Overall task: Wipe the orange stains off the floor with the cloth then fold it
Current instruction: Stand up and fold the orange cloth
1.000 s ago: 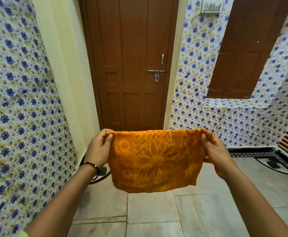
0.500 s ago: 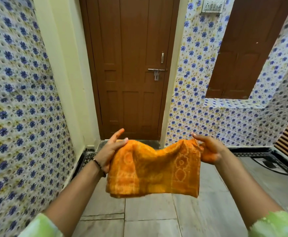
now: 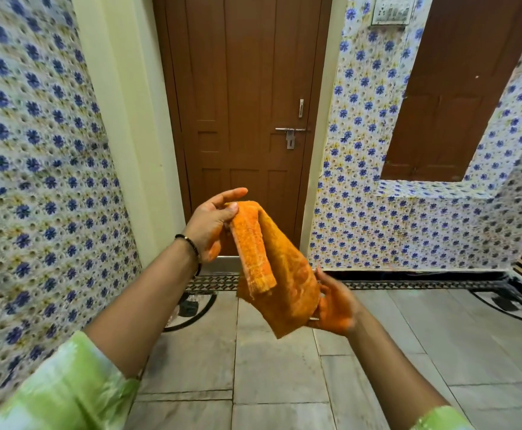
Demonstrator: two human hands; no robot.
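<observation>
Pinched between the thumb and fingers of the left hand (image 3: 210, 219), the top of the orange cloth (image 3: 276, 271) sits at about chest height in front of the brown door (image 3: 244, 113). That hand's forefinger sticks out straight above the fabric while the thumb presses the upper fold against the other fingers. From there the cloth hangs down and to the right, doubled over, with a narrower fringed strip lying across its front. The right hand (image 3: 334, 305) is lower, palm turned up and towards the cloth, fingers fairly straight, touching the lower right edge of the hanging part from the side and beneath; it supports the fabric rather than closing around it. Its palm is tinted orange, and there is an orange smear on the heel of the left hand too. The cloth is held well above the floor (image 3: 278, 383), touching nothing but the two hands.

A dark beaded bracelet (image 3: 191, 246) circles the left wrist, and both forearms come out of pale green sleeves (image 3: 64, 395). Tiles with blue flowers cover the walls (image 3: 36, 181) on either side of the door. The floor is of grey stone slabs, with a dark patterned border (image 3: 408, 285) along the foot of the far wall.
</observation>
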